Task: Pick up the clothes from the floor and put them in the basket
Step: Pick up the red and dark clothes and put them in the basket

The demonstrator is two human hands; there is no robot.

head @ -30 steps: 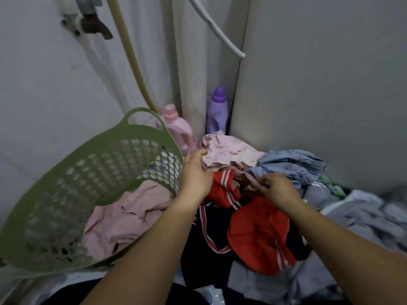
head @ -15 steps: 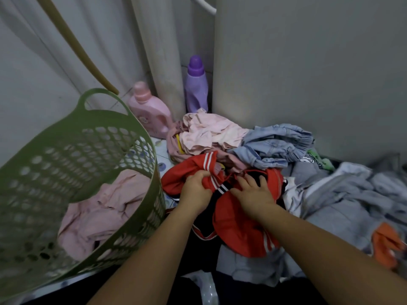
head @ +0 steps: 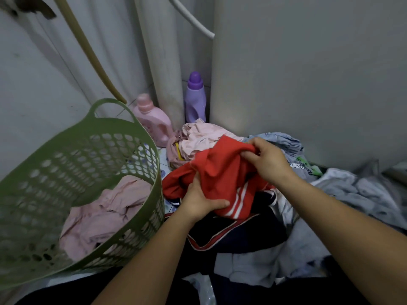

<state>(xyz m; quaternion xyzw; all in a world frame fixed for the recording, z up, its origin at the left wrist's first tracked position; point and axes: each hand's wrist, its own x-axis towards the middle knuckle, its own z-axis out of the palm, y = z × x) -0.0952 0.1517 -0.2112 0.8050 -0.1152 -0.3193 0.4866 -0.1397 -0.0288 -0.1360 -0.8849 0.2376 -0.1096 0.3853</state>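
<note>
Here both bare forearms reach forward and meet over the red garment (head: 222, 172), which is bunched up just right of the green laundry basket (head: 132, 133) and above the dark clothing on the floor. The left hand (head: 199, 200) grips the garment's lower edge, thumb laid across the front near the white stripes, fingers tucked into the cloth. The right hand (head: 267, 160) pinches its upper edge, fingers curled over a fold. The garment's long axis runs from lower left, nearest the basket wall, up to the right hand. The basket leans with its mouth toward the person and holds a pink garment (head: 103, 212). Beyond the basket's far handle stand a pink detergent bottle (head: 154, 119) and a purple bottle (head: 195, 97).
</note>
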